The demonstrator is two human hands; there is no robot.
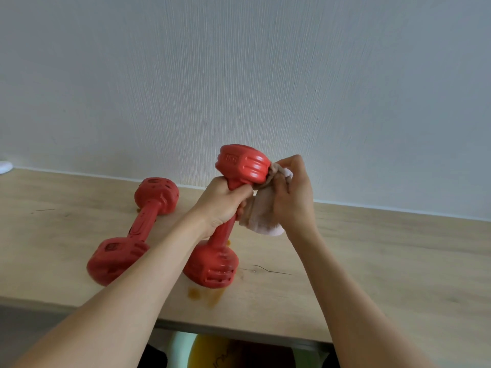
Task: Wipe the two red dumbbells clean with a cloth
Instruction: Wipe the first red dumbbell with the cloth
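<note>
Currently mid-wipe on first dumbbell [233, 208]: left hand [221, 205] grips its handle, tilted, lower head on worktop [372, 248]; right hand [291, 192] pinches cloth [261, 216] against upper head. Next: second dumbbell [138, 229], lying left, looks still spotted.

Left arm: we reach it forward from the lower left, forearm bare, rising toward the middle of the view.
Left grip [221, 205]: our fingers are curled tight round the handle of the tilted dumbbell [228, 208], just under its raised head; the back of the hand faces us, knuckles to the right.
Right arm: we bring it in from the lower right, forearm bare, wrist bent inward.
Right grip [292, 193]: our fingers and thumb pinch the bunched cloth [261, 217] against the raised head's underside; the fingertips [281, 166] sit highest.
Both grips: close together, nearly touching.
</note>
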